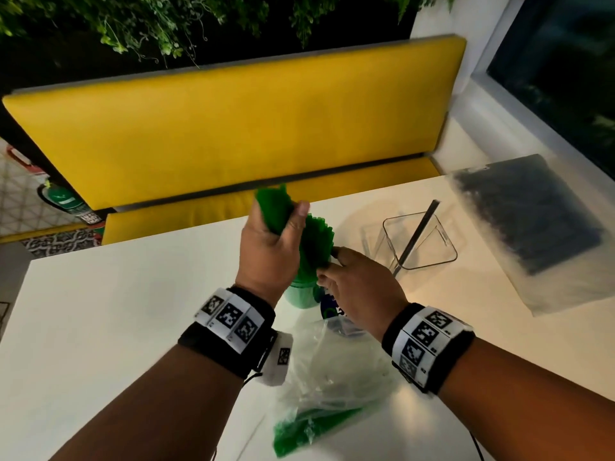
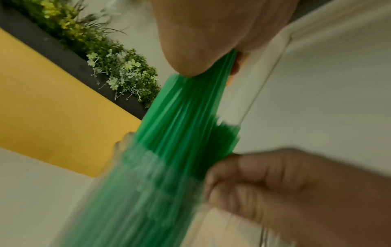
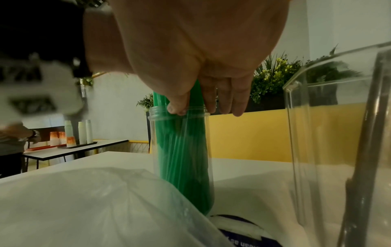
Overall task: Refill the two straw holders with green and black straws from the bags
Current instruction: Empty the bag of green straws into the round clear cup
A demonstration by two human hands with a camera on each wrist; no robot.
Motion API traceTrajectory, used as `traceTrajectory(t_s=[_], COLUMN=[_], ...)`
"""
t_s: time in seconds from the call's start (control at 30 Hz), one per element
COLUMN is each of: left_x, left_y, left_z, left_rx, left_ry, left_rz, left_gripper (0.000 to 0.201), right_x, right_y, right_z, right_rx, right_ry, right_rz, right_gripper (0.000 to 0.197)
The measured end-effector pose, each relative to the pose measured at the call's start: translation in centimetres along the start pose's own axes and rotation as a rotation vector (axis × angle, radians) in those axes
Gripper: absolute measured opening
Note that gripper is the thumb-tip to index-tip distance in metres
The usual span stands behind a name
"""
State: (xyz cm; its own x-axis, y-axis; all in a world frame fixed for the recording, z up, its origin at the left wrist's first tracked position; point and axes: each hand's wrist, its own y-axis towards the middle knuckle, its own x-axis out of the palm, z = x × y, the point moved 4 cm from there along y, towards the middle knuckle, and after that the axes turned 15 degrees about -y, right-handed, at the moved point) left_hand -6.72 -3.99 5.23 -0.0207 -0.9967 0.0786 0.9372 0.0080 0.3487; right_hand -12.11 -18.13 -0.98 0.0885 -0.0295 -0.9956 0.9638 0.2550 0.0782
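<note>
My left hand (image 1: 283, 221) grips a bundle of green straws (image 1: 271, 206) and holds it tilted over the round clear holder (image 1: 299, 296). The lower ends of the straws (image 2: 180, 127) reach into the holder's mouth. More green straws (image 3: 183, 158) stand inside the holder (image 3: 180, 117). My right hand (image 1: 327, 264) holds the holder at its rim, with the thumb (image 3: 177, 107) in front and the fingers (image 3: 228, 100) behind. To the right stands the square clear holder (image 1: 420, 242) with a single black straw (image 1: 417, 232) leaning in it.
A clear bag of green straws (image 1: 319, 394) lies on the white table (image 1: 133, 311) in front of the holders. The bag of black straws (image 1: 529, 221) lies at the right. A yellow bench (image 1: 233, 128) runs behind the table. Another table with cups (image 3: 78, 133) stands far left.
</note>
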Motion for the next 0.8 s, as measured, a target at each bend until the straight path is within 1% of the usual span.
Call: traceTrajectory(t_s=[0.03,0.07,0.1,0.13,0.17,0.2,0.27,0.3,0.33,0.37,0.4,0.43,0.47,0.5,0.57,0.6,0.63,0.7,0.73,0.77,0.8], left_x=[0.0,0.1,0.0,-0.2,-0.5,-0.9,-1.6,-2.1,-2.4,-2.8,-2.9,-2.8,-2.1,-1.2,0.9,1.5,1.6,1.3,0.9,0.5,0.4], left_y=[-0.3,-0.3,-0.3,-0.2,-0.2,-0.4,-0.6,-0.6,-0.4,0.0,0.5,0.8,0.7,0.4,-1.0,-1.5,-1.6,-1.2,-1.2,-1.6,-2.5], left_z=[-0.3,-0.5,-0.7,-0.9,-1.1,-1.2,-0.9,-0.3,0.5,1.5,2.4,2.9,3.1,2.8,0.6,-0.6,-1.2,0.0,1.4,3.1,4.7], left_rx=[0.042,0.121,0.185,0.191,0.124,0.033,-0.113,-0.142,-0.145,-0.127,-0.103,-0.068,-0.033,0.011,0.094,0.098,0.101,0.134,0.178,0.257,0.340], left_ry=[0.123,0.295,0.485,0.648,0.762,0.821,0.796,0.746,0.684,0.629,0.578,0.537,0.525,0.570,0.803,0.891,0.937,0.968,0.951,0.864,0.731], left_rz=[-0.060,-0.136,-0.215,-0.282,-0.351,-0.413,-0.501,-0.527,-0.533,-0.507,-0.456,-0.410,-0.398,-0.431,-0.581,-0.629,-0.627,-0.553,-0.490,-0.424,-0.392], left_gripper=[0.040,0.038,0.040,0.046,0.052,0.057,0.063,0.070,0.081,0.090,0.095,0.092,0.084,0.075,0.056,0.049,0.046,0.050,0.055,0.055,0.048], right_x=[-0.1,-0.2,-0.2,-0.2,-0.2,-0.3,-0.3,-0.3,-0.2,-0.2,-0.2,-0.2,-0.2,-0.3,-0.4,-0.4,-0.4,-0.4,-0.4,-0.5,-0.4], right_y=[0.0,0.1,0.1,0.0,0.0,0.0,-0.1,0.0,0.0,0.0,0.1,0.2,0.2,0.2,0.1,-0.1,-0.4,-1.6,-2.6,-3.8,-5.1], right_z=[-0.1,0.0,0.0,0.0,0.0,0.0,0.0,0.0,0.0,0.0,0.0,0.0,0.0,-0.1,-0.2,-0.2,-0.2,0.4,0.8,1.3,1.8], right_rx=[-0.001,0.003,0.007,0.009,0.011,0.013,0.015,0.015,0.014,0.009,0.004,0.003,0.005,0.007,0.024,0.032,0.029,0.045,0.081,0.138,0.218], right_ry=[-0.018,-0.029,-0.031,-0.029,-0.025,-0.026,-0.031,-0.029,-0.030,-0.030,-0.028,-0.020,-0.017,-0.023,-0.022,0.005,0.044,0.138,0.202,0.258,0.298], right_rz=[0.003,0.005,0.007,0.016,0.020,0.022,0.019,0.015,0.011,0.000,-0.011,-0.020,-0.027,-0.030,-0.013,-0.005,-0.006,0.009,0.042,0.085,0.111], right_gripper=[0.011,0.011,0.012,0.012,0.011,0.011,0.012,0.013,0.015,0.016,0.018,0.020,0.022,0.023,0.023,0.022,0.023,0.027,0.027,0.026,0.024])
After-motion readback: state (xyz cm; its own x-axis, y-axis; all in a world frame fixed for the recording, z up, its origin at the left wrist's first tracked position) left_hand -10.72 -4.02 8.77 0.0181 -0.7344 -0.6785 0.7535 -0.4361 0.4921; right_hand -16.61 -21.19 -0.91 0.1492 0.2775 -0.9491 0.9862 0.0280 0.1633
